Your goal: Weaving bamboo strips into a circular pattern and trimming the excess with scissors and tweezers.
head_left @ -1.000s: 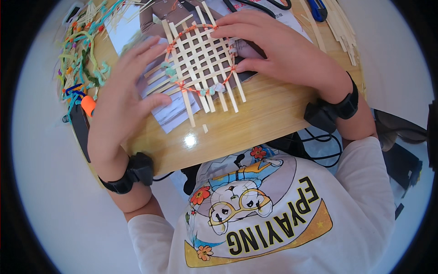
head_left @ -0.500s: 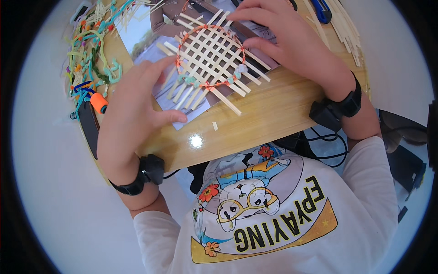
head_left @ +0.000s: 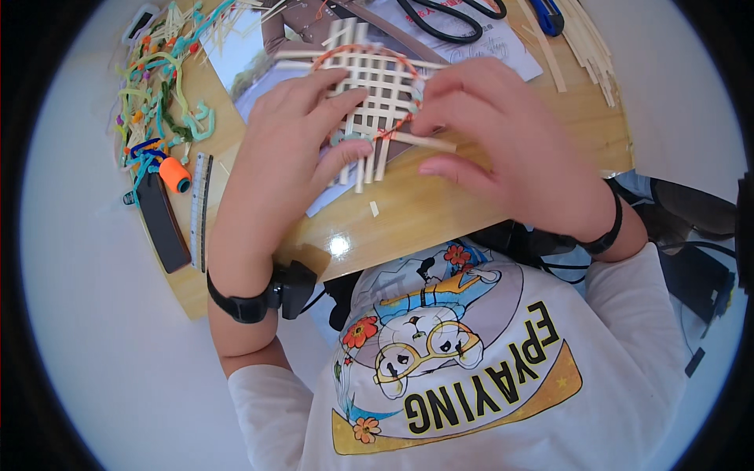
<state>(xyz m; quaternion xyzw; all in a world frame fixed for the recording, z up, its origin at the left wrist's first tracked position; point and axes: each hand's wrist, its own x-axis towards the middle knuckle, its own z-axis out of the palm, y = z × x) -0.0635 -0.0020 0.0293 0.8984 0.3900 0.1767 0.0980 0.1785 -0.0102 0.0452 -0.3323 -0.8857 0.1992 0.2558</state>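
A woven lattice of pale wooden strips (head_left: 382, 93) lies on the printed photo sheet (head_left: 245, 64). An orange twisted cord ring (head_left: 377, 49) with pale beads runs round the weave, and strip ends stick out beyond it. My left hand (head_left: 287, 137) rests over the lattice's left side, fingers and thumb spread across the strips; it hides part of the ring. At the right edge, my right hand (head_left: 503, 141) has bent fingers next to the ring and its thumb held apart below a protruding strip. Whether those fingertips touch the ring I cannot tell.
Tangled coloured fuzzy stems (head_left: 169, 94), an orange thread spool (head_left: 173, 174), a dark flat case (head_left: 162, 224) and a ruler (head_left: 201, 212) lie left. Black-handled scissors (head_left: 444, 27), a blue cutter (head_left: 548, 17) and loose strips (head_left: 589, 51) lie far right. A small strip scrap (head_left: 374, 209) lies near the front.
The lattice has turned, so its strips now run nearly upright and level. My left hand has moved right onto it; my right hand has come down toward its right edge, uncovering the scissors.
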